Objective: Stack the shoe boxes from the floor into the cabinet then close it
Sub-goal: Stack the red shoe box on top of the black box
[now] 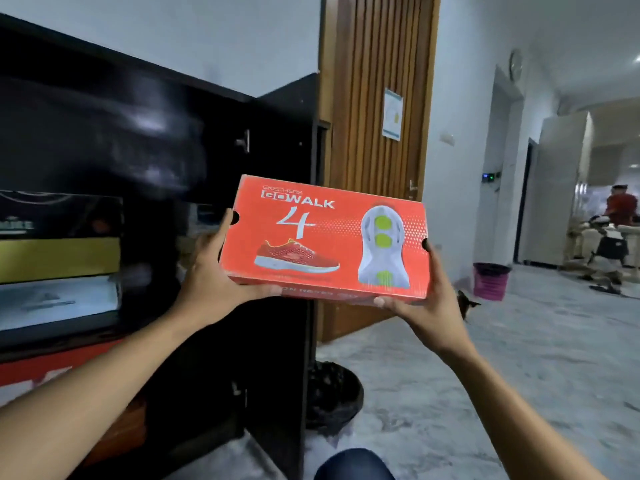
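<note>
Two hands have the orange box (323, 237) up in the air, just in front of the open cabinet (104, 84), lid tilted toward the camera: the left hand (211, 271) clasps its left end, thumb along the near edge and fingers curled up the side, and the right hand (420, 306) clasps the right end likewise. Inside the cabinet, a black-and-gold box (59, 251) sits on a white box (59, 299), with a red box (52, 362) on the level below. The cabinet door (277, 150) stands open behind the orange box, a wooden door (374, 98) beyond, a pink bin (491, 280) on the floor (519, 358) well off right.
</note>
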A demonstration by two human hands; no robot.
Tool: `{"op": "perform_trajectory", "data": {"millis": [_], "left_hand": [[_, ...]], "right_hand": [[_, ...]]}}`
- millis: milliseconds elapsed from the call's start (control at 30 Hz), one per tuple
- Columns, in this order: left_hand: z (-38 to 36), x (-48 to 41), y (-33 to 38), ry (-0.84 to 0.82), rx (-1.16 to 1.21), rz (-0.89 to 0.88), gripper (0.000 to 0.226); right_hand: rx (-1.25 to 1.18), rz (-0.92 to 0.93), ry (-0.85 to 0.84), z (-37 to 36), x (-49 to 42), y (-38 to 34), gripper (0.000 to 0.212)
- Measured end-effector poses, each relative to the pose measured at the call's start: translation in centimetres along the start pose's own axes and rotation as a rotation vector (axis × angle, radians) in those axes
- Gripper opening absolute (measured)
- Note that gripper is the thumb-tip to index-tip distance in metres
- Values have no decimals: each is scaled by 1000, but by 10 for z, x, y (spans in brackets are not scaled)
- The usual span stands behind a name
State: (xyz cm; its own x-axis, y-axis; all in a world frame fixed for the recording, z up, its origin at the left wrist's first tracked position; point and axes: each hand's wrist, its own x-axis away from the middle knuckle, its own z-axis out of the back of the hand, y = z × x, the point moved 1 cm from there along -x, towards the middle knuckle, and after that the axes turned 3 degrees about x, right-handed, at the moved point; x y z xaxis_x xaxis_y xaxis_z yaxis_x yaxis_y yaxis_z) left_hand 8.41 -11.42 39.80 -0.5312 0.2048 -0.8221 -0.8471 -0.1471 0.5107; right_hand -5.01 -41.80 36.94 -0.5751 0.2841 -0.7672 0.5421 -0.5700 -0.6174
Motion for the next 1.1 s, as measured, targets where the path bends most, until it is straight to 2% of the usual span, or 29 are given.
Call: {"op": "perform_trajectory", "data": {"millis": [100, 267, 333, 400, 533, 733, 800, 900, 1100], "left_hand": [[57, -2, -11, 74, -124, 65, 140], [142, -3, -46, 129, -247, 160, 145], [172, -3, -64, 159, -282, 200, 144], [199, -4, -83, 187, -306, 219, 141], [233, -6, -105, 278, -354, 250, 114], [285, -34, -151, 399, -612, 348, 121], [304, -54, -161, 408, -675, 349, 121], [331, -90, -176, 459, -732, 290, 98], [366, -169, -223, 616, -735, 268, 77]], "right_hand": [[-103, 23, -100, -51, -21, -19, 115], [-237, -4, -251, -144, -52, -25, 129], [-262, -11, -308, -184, -63, -24, 121], [-295, -29, -342, -228, -72, -22, 102], [-353, -29, -342, -305, -92, -15, 89], [-466, 46, -419, -398, -140, -19, 69], [-493, 68, -435, -425, -163, -23, 69], [-497, 87, -417, -468, -201, -25, 72], [-522, -16, -292, -561, -271, -20, 72]]}}
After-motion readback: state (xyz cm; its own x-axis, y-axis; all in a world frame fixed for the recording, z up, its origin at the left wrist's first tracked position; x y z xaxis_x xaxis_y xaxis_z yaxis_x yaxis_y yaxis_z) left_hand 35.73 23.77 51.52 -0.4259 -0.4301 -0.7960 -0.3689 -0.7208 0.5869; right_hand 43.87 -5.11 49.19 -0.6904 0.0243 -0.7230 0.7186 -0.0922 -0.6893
